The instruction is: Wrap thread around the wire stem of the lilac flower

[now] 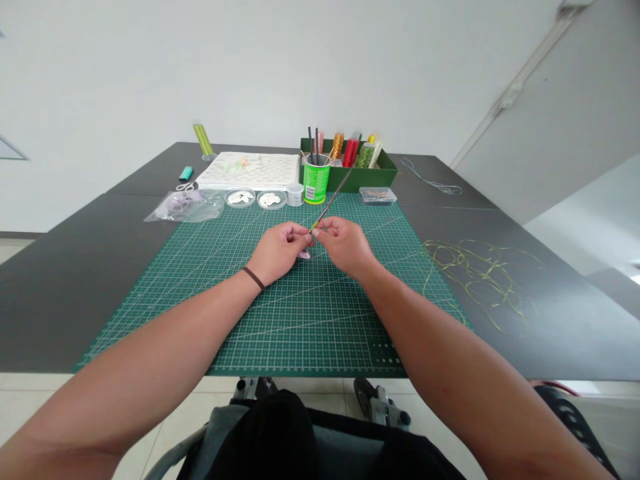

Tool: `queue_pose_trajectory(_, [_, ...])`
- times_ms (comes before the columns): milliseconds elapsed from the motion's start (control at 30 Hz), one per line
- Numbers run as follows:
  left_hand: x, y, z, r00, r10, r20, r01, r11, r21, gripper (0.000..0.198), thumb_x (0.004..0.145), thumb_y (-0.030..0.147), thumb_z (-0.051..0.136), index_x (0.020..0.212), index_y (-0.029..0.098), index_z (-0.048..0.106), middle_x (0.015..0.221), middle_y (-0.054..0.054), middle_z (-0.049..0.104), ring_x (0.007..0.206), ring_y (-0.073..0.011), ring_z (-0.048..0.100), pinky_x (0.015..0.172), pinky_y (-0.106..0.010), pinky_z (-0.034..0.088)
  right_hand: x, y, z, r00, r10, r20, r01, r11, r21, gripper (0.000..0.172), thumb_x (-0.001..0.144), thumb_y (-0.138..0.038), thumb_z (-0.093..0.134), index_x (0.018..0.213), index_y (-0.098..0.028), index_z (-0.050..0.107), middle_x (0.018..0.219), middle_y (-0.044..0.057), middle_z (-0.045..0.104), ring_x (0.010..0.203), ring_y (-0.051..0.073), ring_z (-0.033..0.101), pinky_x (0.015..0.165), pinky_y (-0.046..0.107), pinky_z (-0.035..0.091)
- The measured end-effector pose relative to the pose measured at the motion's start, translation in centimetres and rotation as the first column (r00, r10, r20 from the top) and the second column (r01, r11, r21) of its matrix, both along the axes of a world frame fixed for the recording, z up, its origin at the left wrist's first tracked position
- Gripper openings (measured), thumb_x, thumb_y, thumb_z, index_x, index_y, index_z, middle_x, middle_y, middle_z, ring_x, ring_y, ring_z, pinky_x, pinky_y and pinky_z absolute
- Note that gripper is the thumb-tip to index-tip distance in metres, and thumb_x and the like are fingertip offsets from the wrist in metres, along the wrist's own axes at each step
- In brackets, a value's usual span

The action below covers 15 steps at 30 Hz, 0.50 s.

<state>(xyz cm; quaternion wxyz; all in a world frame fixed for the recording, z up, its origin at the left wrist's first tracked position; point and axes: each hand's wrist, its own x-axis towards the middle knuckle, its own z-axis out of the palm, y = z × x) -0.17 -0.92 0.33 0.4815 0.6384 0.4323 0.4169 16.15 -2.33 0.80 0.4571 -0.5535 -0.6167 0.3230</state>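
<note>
Above the green cutting mat point(300, 320), both hands meet at the lower end of a thin dark stick point(334, 197) that slants up to the right. Yellow-green thread point(315, 226) shows round the stick near the fingertips. My left hand point(284, 250) pinches the stick's lower end, and a small pale purple piece point(305, 255) sticks out beneath its fingers. My right hand point(345, 245) is closed at the thread, thumb and forefinger together on the stick. A loose tangle of yellow-green cord point(475, 273) lies right of the right hand, partly on the mat.
Behind the hands stand a green can point(317, 181) with sticks, a green box point(367, 177) of thread spools, and a white foam board point(255, 172). Two dishes of white pieces point(241, 198), a small tub point(295, 195), a plastic bag point(187, 205) and scissors point(187, 187) lie left.
</note>
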Motion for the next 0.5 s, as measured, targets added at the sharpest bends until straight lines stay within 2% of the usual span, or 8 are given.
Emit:
queue_pose_trajectory(300, [-0.2, 0.56, -0.58, 0.998, 0.059, 0.026, -0.06, 0.997, 0.054, 0.008, 0.082, 0.024, 0.07, 0.083, 0.016, 0.07, 0.076, -0.004, 0.075, 0.061, -0.0119, 0.065, 0.059, -0.025, 0.051, -0.37, -0.7, 0.86, 0.998, -0.005, 0.067, 0.006, 1.0, -0.016, 0.011, 0.086, -0.027, 0.06, 0.077, -0.021, 0.058, 0.053, -0.007, 0.044, 0.048, 0.01, 0.035, 0.049, 0.027, 0.026])
queue_pose_trajectory(500, [-0.25, 0.61, -0.64, 0.997, 0.062, 0.04, -0.064, 0.997, 0.052, 0.008, 0.081, 0.023, 0.07, 0.083, 0.016, 0.069, 0.076, -0.004, 0.075, 0.06, -0.0118, 0.064, 0.059, -0.025, 0.051, -0.17, -0.53, 0.47, 0.996, 0.006, 0.087, -0.006, 1.0, -0.002, 0.012, 0.086, -0.029, 0.059, 0.078, -0.02, 0.058, 0.055, -0.006, 0.047, 0.049, 0.01, 0.036, 0.049, 0.027, 0.028])
